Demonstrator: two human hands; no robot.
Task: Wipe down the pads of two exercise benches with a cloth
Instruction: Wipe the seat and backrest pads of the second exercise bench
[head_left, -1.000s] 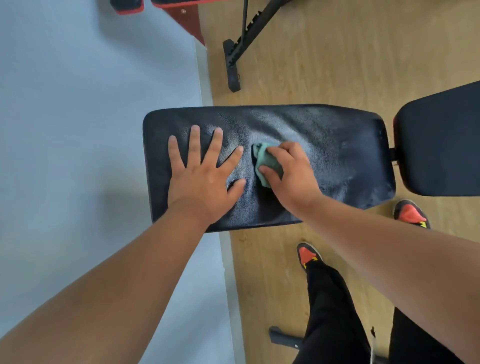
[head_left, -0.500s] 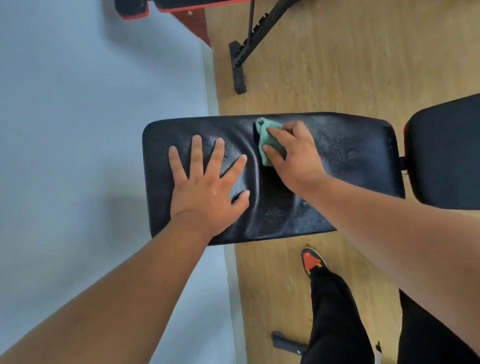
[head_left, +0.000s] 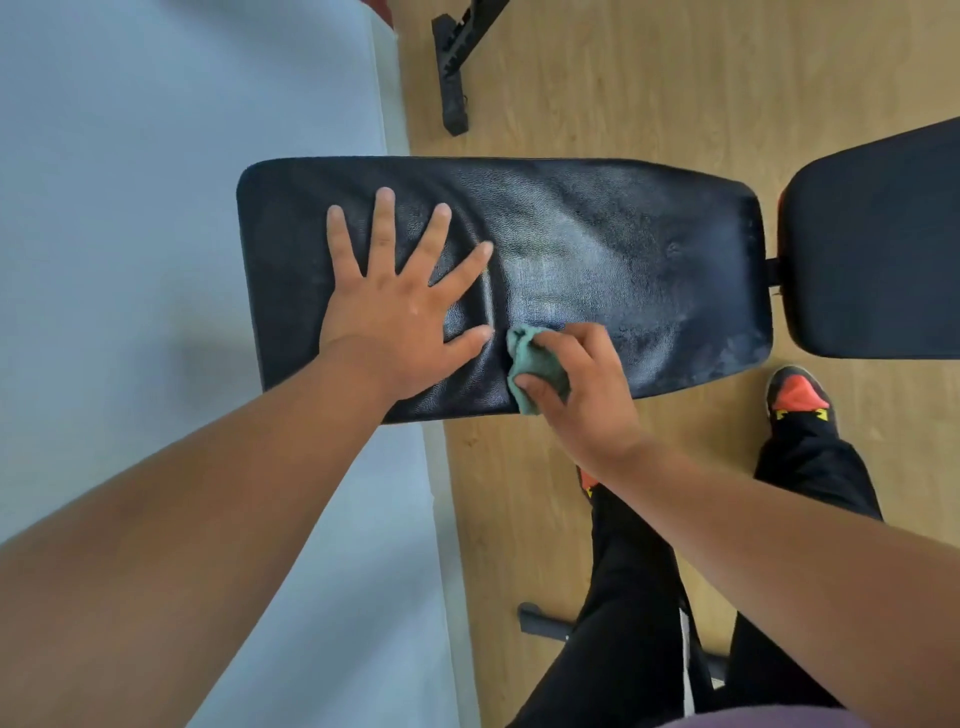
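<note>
A black padded bench pad (head_left: 623, 249) lies across the middle of the view, its surface shiny and creased. My left hand (head_left: 400, 306) rests flat on the pad's left part, fingers spread, holding nothing. My right hand (head_left: 582, 389) grips a bunched green cloth (head_left: 535, 364) and presses it on the pad near its near edge, just right of my left thumb. A second black pad (head_left: 878, 249) of the same bench sits at the right, joined by a short bar.
A pale grey wall (head_left: 156, 208) fills the left side, wooden floor (head_left: 649, 78) the right. A black bench foot (head_left: 452, 78) of another bench stands at the top. My legs and red-and-black shoes (head_left: 797, 397) are below the pad, with a bench foot bar (head_left: 545, 621) by them.
My right hand has drawn the cloth from the pad's far edge down to its near edge. My left hand has stayed flat in place.
</note>
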